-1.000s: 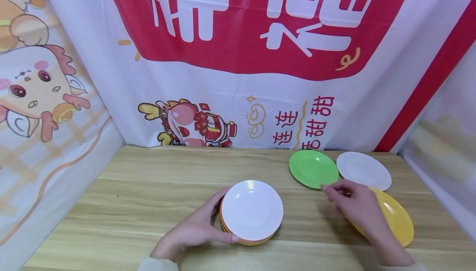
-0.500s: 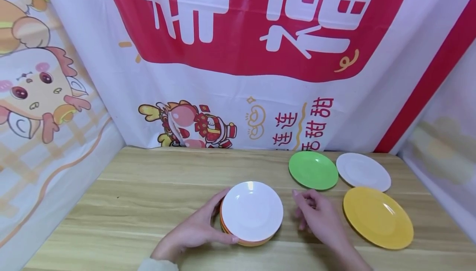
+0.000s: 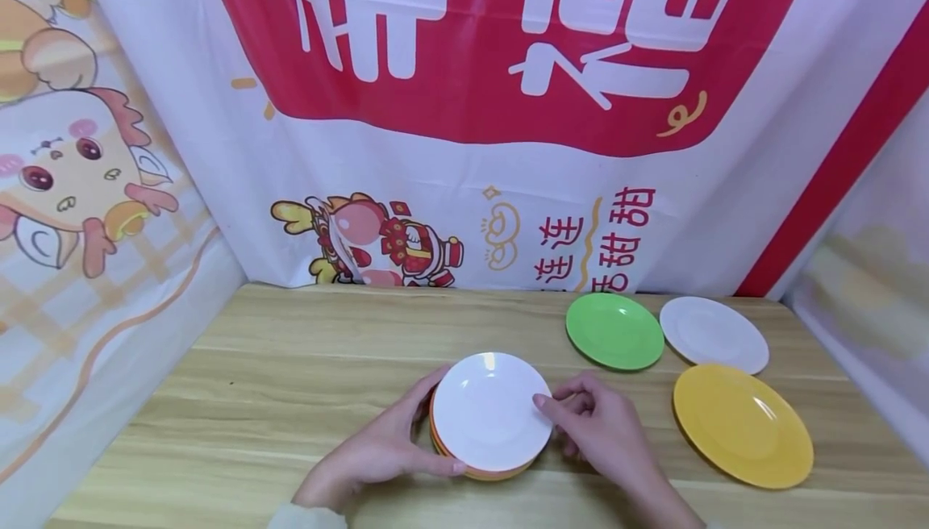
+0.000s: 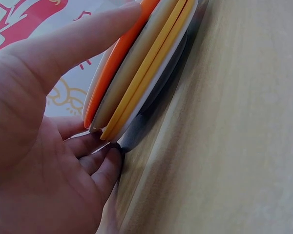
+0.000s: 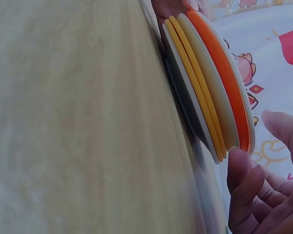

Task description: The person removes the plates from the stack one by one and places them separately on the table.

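Stack of plates [image 3: 488, 416] sits near-centre on the counter [image 3: 290, 368]. Left hand [image 3: 377, 452] grips its left rim, fingers curled. Right hand [image 3: 606, 432], just right of the stack, touches the top white plate's [image 3: 489, 408] right edge, fingers loosely bent.

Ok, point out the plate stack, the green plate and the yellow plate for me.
Stack [image 3: 488, 410], head view, centre of the white top plate.
Green plate [image 3: 614, 331], head view, middle of its well.
Yellow plate [image 3: 742, 424], head view, middle of its well.

Bare table [image 3: 290, 368] left of stack [image 3: 492, 412]
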Demonstrator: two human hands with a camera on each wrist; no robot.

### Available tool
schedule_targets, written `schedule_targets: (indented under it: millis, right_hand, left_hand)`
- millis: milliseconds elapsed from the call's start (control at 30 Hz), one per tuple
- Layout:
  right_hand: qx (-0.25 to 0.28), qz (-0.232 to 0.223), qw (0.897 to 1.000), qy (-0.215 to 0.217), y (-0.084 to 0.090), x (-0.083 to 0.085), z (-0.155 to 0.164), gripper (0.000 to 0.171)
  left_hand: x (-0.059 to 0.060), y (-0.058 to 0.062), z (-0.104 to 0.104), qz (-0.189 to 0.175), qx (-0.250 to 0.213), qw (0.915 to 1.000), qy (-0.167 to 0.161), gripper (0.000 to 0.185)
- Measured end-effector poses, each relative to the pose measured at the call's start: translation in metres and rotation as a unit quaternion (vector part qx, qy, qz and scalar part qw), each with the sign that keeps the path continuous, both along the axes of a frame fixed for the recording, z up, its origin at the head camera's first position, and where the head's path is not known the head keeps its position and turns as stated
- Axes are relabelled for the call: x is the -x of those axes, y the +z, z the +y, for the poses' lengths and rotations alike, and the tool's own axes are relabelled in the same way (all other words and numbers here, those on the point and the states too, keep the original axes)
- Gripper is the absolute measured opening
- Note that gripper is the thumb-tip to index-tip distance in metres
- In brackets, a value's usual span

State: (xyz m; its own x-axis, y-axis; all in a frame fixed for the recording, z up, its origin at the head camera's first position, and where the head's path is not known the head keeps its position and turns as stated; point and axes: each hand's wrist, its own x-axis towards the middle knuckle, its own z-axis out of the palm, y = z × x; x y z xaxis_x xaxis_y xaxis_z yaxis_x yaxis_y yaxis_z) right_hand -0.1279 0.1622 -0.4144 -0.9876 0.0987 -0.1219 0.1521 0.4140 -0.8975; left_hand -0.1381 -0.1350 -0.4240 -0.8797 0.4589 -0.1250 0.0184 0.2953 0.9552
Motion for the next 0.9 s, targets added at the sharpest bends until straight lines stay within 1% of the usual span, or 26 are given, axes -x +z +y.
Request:
schedule_targets:
  millis: [233, 533, 700, 900]
  right_hand:
    - [-0.002, -0.001, 1.000, 0.014, -0.0028, -0.0010, -0.0022, 0.033]
    - [-0.019, -0.012, 1.000, 0.018, -0.0042, 0.0003, 0.0000, 0.032]
    - [-0.014, -0.014, 1.000, 0.025, -0.0036, 0.0007, 0.0018, 0.031]
    - [-0.004, -0.020, 1.000, 0.018, -0.0020, 0.0015, 0.0046, 0.030]
  left_hand:
    - [-0.0017, 0.0013, -0.0018, -0.006, -0.002, 1.0000, 0.003, 0.120]
    - [-0.0007, -0.0003, -0.0026, 0.000, -0.001, 1.0000, 0.000, 0.120]
    - [-0.0008, -0.0003, -0.0032, -0.001, -0.004, 1.0000, 0.000, 0.118]
    - [0.0004, -0.0005, -0.0037, -0.011, -0.007, 0.9999, -0.002, 0.117]
